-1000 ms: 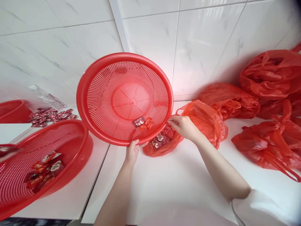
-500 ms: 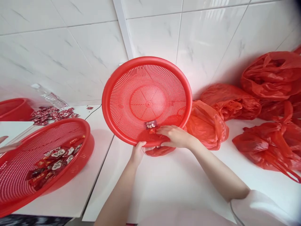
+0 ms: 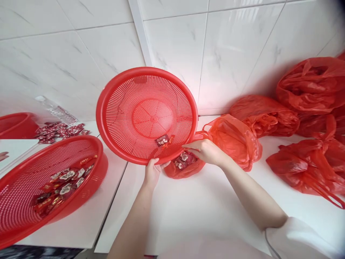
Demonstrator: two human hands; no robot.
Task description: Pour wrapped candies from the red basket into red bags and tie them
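Note:
A round red plastic colander (image 3: 147, 77) is tilted, its inside facing me. My left hand (image 3: 153, 174) grips its lower rim, thumb over the edge. Low inside the colander lie a dark red printed packet (image 3: 162, 140) and a small red-orange wrapped piece (image 3: 170, 141). My right hand (image 3: 206, 151) is at the lower right rim, fingers stretched toward it, with no held item visible. Directly below, a red plastic bag (image 3: 180, 175) contains several dark red packets (image 3: 184, 159); the colander and my right hand partly cover it.
At left stands a larger red colander (image 3: 104, 162) holding mixed wrapped packets (image 3: 66, 181). Behind it are a pile of small red packets (image 3: 58, 131) and a clear plastic container (image 3: 63, 115). Another person's fingers (image 3: 3, 156) show at the left edge. Red plastic bags (image 3: 304, 165) lie at right.
The colander has shifted left, exposing packets in the bag below. My right hand has moved from over the pieces inside to the right rim. The other person's hand has drawn back leftward.

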